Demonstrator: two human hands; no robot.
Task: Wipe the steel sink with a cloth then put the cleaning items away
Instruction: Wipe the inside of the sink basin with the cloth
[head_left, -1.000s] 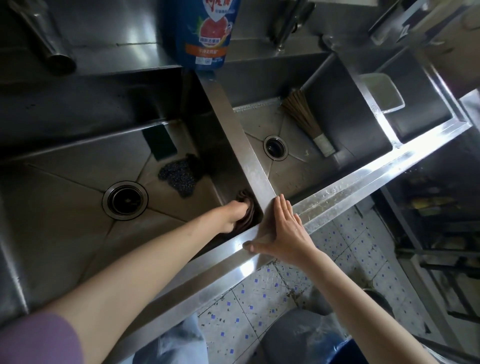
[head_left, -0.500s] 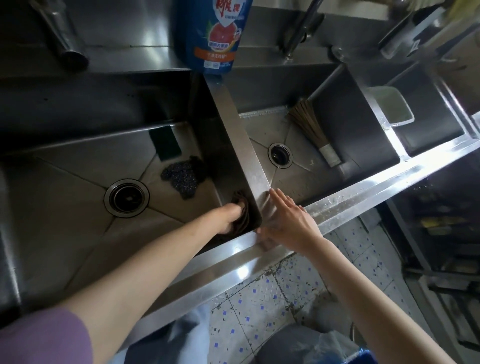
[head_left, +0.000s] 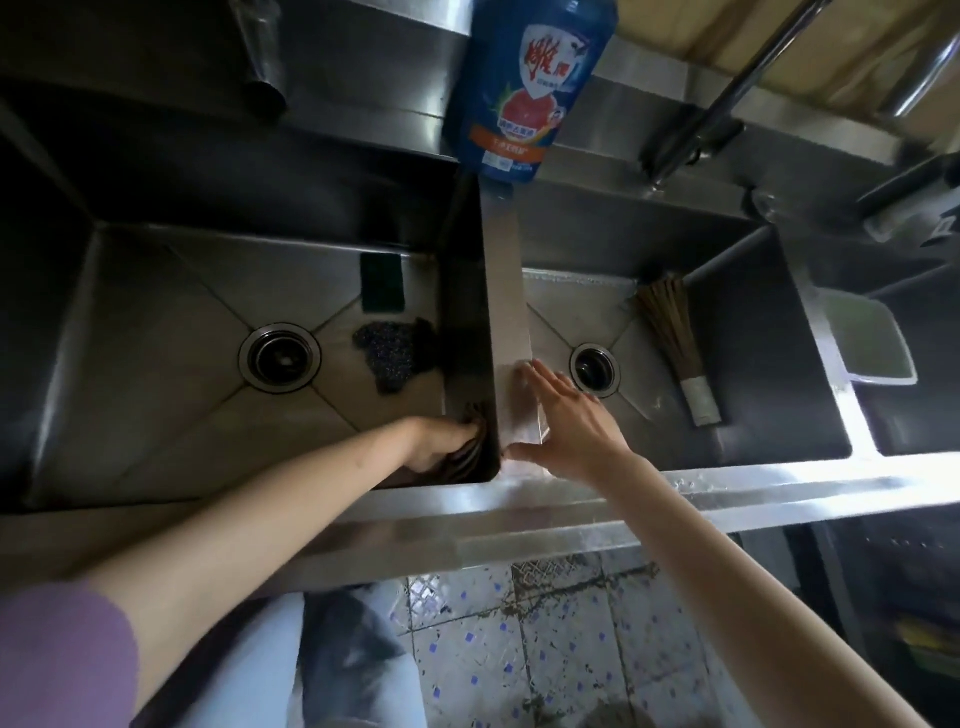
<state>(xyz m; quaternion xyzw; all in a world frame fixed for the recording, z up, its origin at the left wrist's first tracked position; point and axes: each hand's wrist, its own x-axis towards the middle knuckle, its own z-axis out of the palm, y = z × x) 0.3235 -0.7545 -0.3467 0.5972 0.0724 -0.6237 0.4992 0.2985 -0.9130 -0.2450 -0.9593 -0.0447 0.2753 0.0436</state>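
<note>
Since a second ago, right hand (head_left: 566, 421) has slid forward along the sink divider (head_left: 511, 332), fingers flat.

Left hand (head_left: 441, 441) grips a dark cloth (head_left: 470, 457) against the left basin's near right corner. Farther in lie a steel scourer (head_left: 392, 353) and green sponge (head_left: 383, 283); a blue detergent bottle (head_left: 524, 88) stands behind.

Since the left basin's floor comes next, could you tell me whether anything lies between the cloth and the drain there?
Yes. The left hand presses the cloth into the near right corner of the left basin. A dark steel-wool scourer lies on the floor beside that path, with a green sponge behind it. The straight line to the drain looks mostly bare.
</note>
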